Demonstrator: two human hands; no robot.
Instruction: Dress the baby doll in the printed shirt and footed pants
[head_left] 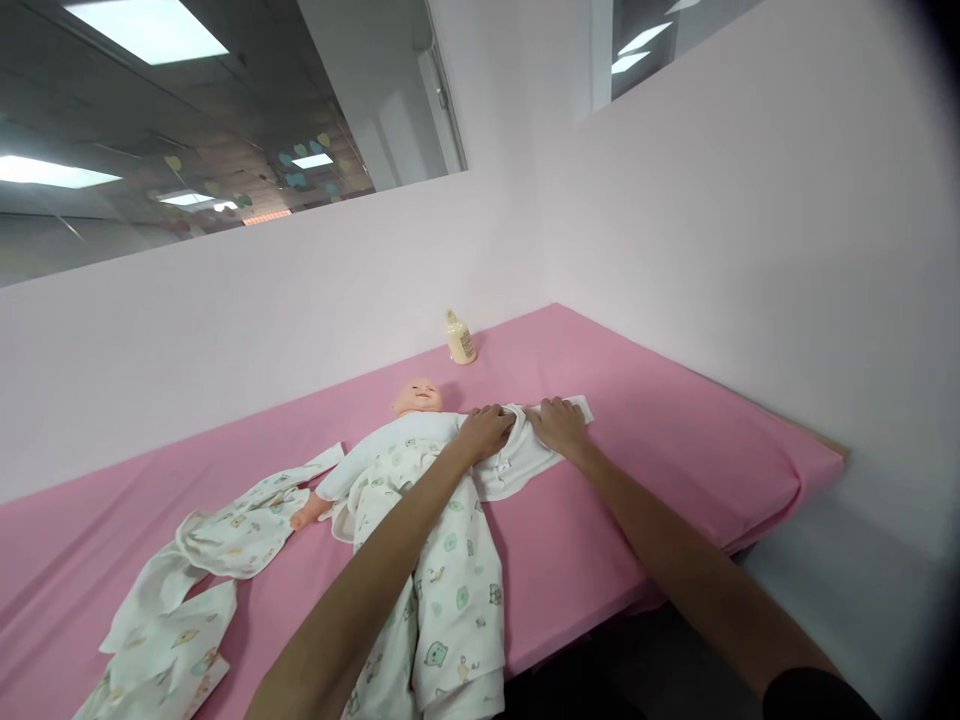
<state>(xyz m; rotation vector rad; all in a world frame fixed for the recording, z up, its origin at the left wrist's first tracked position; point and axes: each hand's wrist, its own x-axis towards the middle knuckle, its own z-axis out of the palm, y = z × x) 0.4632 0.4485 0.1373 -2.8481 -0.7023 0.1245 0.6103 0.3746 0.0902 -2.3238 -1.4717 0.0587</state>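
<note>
A baby doll (418,397) lies face up in a white long-sleeved top and patterned pants (454,580). Beside its torso, a loose white baby shirt (517,470) is spread on the pink sheet. My left hand (486,434) is closed at the shirt's left edge, over the doll's sleeved arm; its fingertips are partly hidden, and whether it also grips the arm is unclear. Farther right, my right hand (559,426) is closed on the shirt near its sleeve, which sticks out past my fingers.
A pink-covered padded table (637,480) stands in a corner against white walls (225,370). A cream pump bottle (460,340) is by the back wall, behind the doll. Patterned baby clothes (240,525) lie spread at the left. Windows (187,120) are above the wall.
</note>
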